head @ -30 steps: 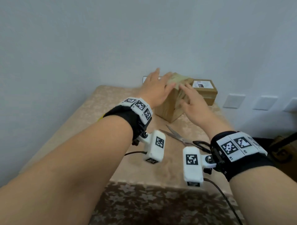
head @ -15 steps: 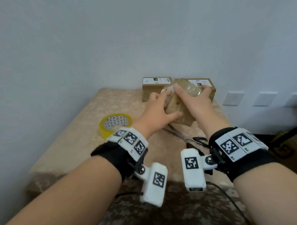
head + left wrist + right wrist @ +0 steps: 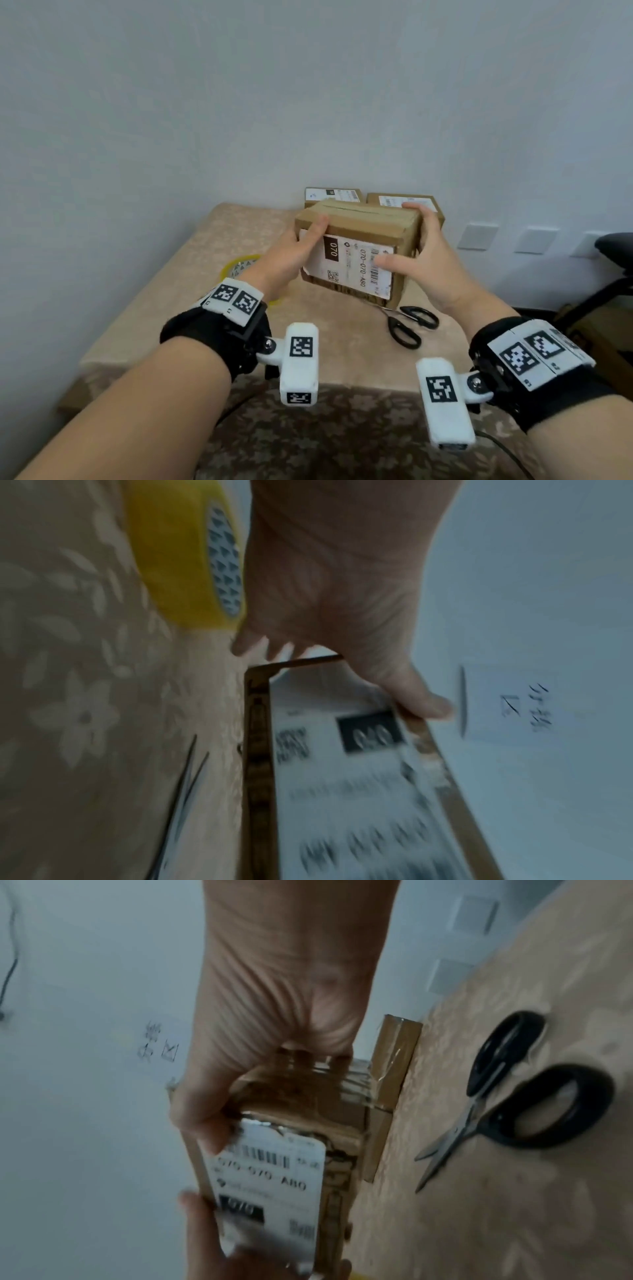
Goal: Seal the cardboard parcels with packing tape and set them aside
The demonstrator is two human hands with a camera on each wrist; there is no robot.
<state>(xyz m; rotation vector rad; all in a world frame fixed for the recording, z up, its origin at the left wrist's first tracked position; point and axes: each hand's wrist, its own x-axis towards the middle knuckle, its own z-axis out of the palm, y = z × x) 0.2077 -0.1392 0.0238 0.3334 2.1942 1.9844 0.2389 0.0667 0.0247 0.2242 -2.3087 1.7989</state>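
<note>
A brown cardboard parcel point(image 3: 363, 226) with a white shipping label facing me is held tilted above the table between both hands. My left hand point(image 3: 291, 253) grips its left end, thumb on the top front edge. My right hand point(image 3: 424, 253) grips its right end, thumb across the label, fingers over the far top corner. The wrist views show the same parcel point(image 3: 342, 791) point(image 3: 284, 1177) with the label toward each camera. A yellow roll of packing tape point(image 3: 239, 267) point(image 3: 178, 561) lies on the table left of my left hand.
Two more labelled parcels point(image 3: 334, 196) point(image 3: 404, 200) stand at the back against the wall. Black-handled scissors point(image 3: 407, 323) point(image 3: 507, 1093) lie on the beige patterned table cloth point(image 3: 212, 260) below the held parcel. Wall sockets point(image 3: 478, 236) and a dark chair part point(image 3: 616, 243) are at right.
Both hands have turned and lifted the parcel toward me, so its label now faces the head camera. The hands moved from its top to its two ends.
</note>
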